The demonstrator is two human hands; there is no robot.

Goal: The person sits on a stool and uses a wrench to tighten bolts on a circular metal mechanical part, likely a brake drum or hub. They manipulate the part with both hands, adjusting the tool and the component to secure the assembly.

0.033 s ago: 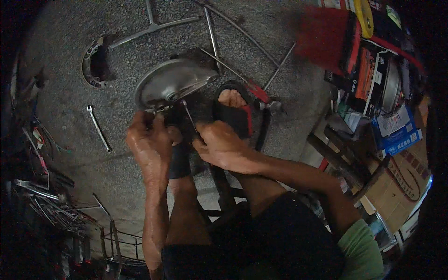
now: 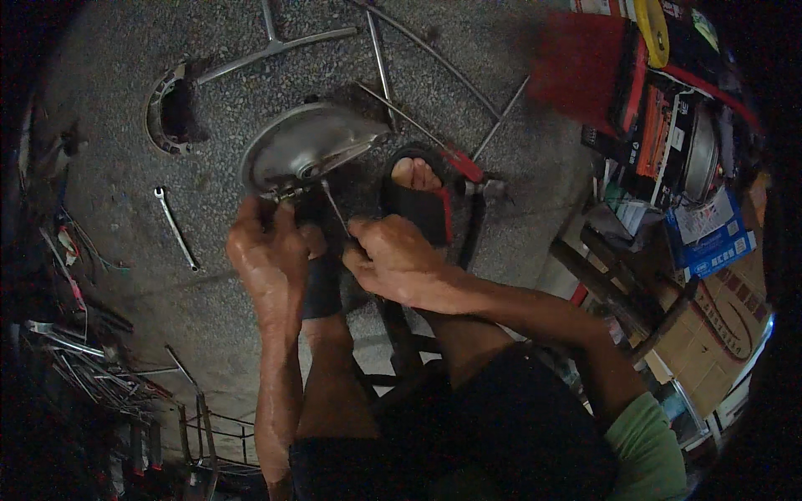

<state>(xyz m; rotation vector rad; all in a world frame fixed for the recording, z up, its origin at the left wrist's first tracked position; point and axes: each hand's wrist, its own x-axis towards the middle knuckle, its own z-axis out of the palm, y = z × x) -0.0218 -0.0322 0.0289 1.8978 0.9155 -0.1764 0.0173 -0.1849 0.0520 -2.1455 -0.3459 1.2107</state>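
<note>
A round, dished metal plate (image 2: 309,146), like a drum brake's backing plate, stands tilted on the gravelly floor in front of my feet. My left hand (image 2: 269,250) has its fingers closed at the plate's near left edge, by a small metal fitting (image 2: 288,194); what the fingertips pinch is hidden. In my right hand (image 2: 397,263) is a slim metal tool (image 2: 336,204), its handle covered by the fist. Its far end reaches the plate's lower edge, near a round hole (image 2: 307,173). The tool's kind cannot be made out.
On the floor lie a wrench (image 2: 177,230) at left, a curved brake shoe (image 2: 159,113) and a T-shaped metal bar (image 2: 271,52) beyond. A red-headed tool (image 2: 462,164) lies by my sandalled foot (image 2: 415,196). Boxes and cardboard (image 2: 710,334) crowd the right; metal tools (image 2: 92,376) pile up lower left.
The tool's tip in my right hand has shifted slightly to the left. My left hand and the metal plate stay almost where they were.
</note>
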